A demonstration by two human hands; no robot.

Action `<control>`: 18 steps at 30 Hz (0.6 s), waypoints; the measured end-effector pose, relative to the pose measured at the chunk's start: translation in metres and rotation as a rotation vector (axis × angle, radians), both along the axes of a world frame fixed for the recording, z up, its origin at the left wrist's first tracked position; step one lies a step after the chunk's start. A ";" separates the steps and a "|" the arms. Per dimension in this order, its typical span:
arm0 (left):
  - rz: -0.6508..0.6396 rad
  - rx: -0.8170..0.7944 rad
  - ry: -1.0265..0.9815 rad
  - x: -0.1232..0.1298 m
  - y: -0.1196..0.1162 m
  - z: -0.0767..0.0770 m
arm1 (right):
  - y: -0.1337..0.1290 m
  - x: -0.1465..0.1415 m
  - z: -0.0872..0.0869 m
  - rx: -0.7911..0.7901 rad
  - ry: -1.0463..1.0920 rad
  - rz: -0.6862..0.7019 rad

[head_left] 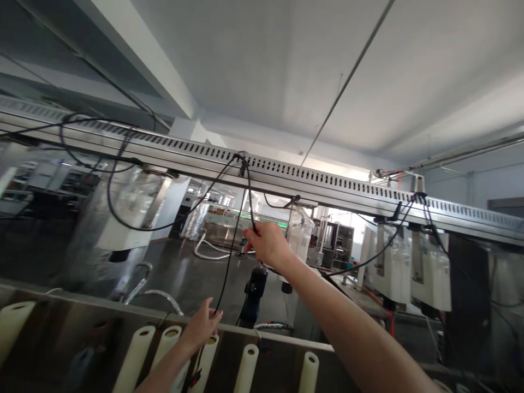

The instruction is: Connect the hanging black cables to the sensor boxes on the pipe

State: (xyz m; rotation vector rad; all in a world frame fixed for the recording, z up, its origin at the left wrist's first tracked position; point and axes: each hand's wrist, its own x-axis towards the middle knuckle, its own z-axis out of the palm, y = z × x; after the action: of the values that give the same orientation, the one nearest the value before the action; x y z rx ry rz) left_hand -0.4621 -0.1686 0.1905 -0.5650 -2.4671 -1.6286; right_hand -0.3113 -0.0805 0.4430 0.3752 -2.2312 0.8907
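Note:
My right hand (268,245) is raised in the middle, its fingers closed around a black cable (251,202) that drops from the metal rail (278,174). A small dark-blue piece shows beside its fingertips; what it is I cannot make out. Lower and to the left, my left hand (201,326) has thumb and fingers around another hanging length of black cable (230,256), which runs on below the hand to a small red and black end (195,376). Just beneath my right hand stands a dark device (254,295), partly blurred.
White plastic-wrapped units (393,262) hang under the rail, with one more at the left (126,213). Loops of black cable (110,191) droop from it. Along the front, several pale yellow tubes (248,368) stand at a dark panel with a metal edge (298,341).

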 end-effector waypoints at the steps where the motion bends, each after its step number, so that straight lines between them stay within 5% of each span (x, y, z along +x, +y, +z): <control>1: -0.026 0.011 0.002 -0.003 0.004 -0.002 | 0.002 0.003 0.006 0.002 0.014 -0.026; 10: -0.135 0.071 0.192 -0.014 0.046 0.011 | 0.061 0.047 0.067 -0.249 0.138 -0.043; 18: -0.277 0.071 0.185 0.012 0.102 0.006 | 0.119 0.053 0.072 -0.446 0.239 -0.132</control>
State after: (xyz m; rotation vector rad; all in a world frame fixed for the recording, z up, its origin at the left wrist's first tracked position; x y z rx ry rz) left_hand -0.4502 -0.0668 0.1965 -1.0358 -2.2686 -1.6610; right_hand -0.2585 0.0385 0.5146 0.1151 -1.7567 1.1686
